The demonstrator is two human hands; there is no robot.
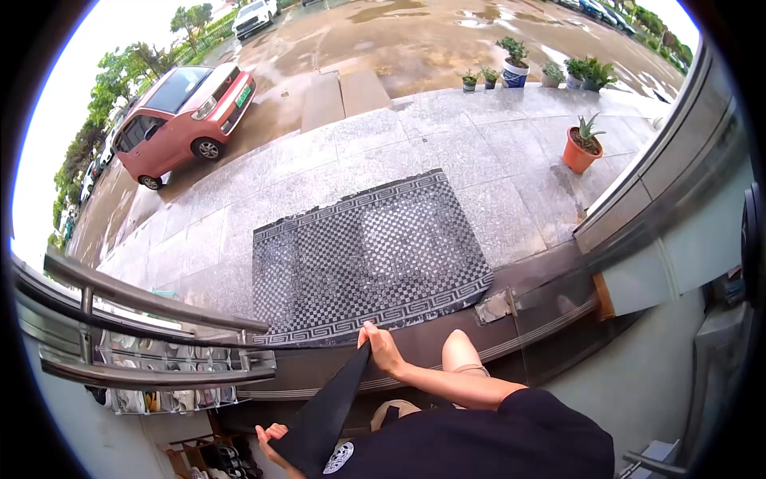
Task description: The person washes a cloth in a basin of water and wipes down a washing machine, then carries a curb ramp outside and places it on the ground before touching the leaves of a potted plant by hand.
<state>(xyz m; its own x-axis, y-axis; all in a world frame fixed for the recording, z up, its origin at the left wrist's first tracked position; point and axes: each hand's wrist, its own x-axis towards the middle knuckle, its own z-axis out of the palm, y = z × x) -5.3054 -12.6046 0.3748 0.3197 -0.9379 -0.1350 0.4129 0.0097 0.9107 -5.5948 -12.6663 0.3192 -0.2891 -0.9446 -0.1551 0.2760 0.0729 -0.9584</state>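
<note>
Over on the left, the left hand [275, 443] curls around one edge of the black cloth [327, 411], which stretches up between the hands. And there's the right hand [381, 350], pinching its upper corner, just beside the patterned mat [367, 255]! From where I stand, even tension and firm fingertips look best for keeping that fabric smooth.

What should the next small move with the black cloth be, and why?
Probably easing the right hand toward the left hand: the right pinches the narrow end of the black cloth, which looks drawn out between them.
</note>
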